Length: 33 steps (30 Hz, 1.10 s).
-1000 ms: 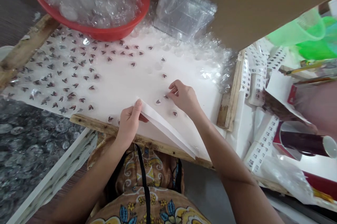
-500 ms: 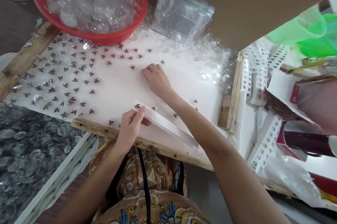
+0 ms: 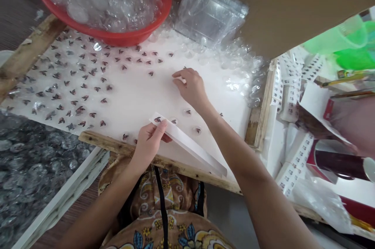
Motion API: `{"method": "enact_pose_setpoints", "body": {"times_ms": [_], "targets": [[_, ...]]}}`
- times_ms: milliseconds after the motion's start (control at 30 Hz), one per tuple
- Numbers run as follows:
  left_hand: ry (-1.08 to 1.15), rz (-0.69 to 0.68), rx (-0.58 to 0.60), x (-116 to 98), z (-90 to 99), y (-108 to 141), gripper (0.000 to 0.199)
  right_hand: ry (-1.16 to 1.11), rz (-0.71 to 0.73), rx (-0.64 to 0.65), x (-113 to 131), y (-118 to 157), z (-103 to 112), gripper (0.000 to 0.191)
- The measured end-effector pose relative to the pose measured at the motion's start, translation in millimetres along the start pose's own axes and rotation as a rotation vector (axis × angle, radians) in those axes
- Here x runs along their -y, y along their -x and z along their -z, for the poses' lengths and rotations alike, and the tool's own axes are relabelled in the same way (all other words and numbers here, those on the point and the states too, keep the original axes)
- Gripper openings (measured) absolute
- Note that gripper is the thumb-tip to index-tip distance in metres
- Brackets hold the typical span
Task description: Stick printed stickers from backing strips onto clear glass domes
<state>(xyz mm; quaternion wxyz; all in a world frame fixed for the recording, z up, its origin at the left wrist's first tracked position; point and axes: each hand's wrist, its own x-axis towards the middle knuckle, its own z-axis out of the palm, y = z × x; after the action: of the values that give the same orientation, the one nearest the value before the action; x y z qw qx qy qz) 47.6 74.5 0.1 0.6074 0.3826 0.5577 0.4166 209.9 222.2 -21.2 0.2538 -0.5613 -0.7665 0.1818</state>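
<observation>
Left hand [image 3: 150, 139] pinches a white strip [image 3: 193, 148]; right hand [image 3: 191, 87], slightly parted, appears empty

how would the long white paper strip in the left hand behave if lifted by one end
The long white paper strip is probably light, as it looks thin. It could flex or droop, since the left hand grips only one end.

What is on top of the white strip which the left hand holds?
On the white strip, one small dark printed picture shows at one end, just beyond the thumb of the left hand. The thumb covers part of the strip; whatever lies there cannot be seen.
</observation>
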Motion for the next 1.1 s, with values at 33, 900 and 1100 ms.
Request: {"method": "enact_pose_setpoints", "body": {"times_ms": [33, 900, 1100], "targets": [[0.008, 0.002, 0.000, -1, 0.0, 0, 0.043, 0.036, -0.035, -0.035, -3, 4, 3, 0.016], [-0.007, 0.023, -0.018, 0, -3.2, -1, 0.046, -0.029, -0.153, 0.037, -41, 5, 18, 0.021], [-0.019, 0.016, -0.022, -3, -1.9, 0, 0.047, -0.139, -0.289, 0.020, -44, 5, 29, 0.035]]}}
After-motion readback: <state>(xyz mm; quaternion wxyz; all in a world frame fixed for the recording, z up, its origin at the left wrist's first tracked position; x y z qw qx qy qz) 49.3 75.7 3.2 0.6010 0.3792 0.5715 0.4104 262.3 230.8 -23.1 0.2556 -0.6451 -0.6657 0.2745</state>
